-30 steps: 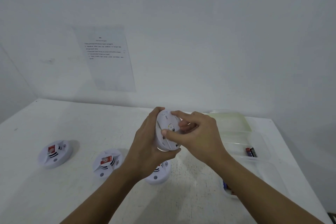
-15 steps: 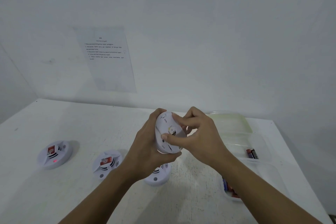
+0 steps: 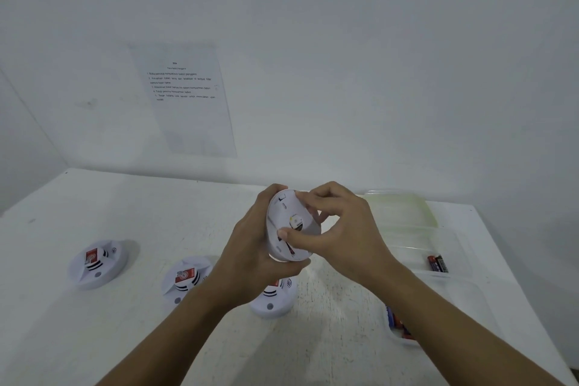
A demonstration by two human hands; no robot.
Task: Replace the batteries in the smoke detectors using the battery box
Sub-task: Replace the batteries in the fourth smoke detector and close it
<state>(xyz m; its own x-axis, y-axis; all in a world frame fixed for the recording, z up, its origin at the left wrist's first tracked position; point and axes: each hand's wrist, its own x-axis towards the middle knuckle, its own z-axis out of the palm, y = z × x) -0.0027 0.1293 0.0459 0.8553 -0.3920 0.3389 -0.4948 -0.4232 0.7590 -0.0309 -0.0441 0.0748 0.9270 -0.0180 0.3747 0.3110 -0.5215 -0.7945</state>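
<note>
white table (image 3: 94, 338) | printed sheet (image 3: 185, 100) on wall (image 3: 344, 56) | text too small

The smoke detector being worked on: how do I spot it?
Find the white table by the wall. Three detectors lie flat on it; above them the left hand and right hand hold a fourth detector. It alone is lifted, tilted on edge, lacking their red stickers.

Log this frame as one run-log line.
left hand holds smoke detector | right hand grips its back | battery box at right, batteries inside
</note>
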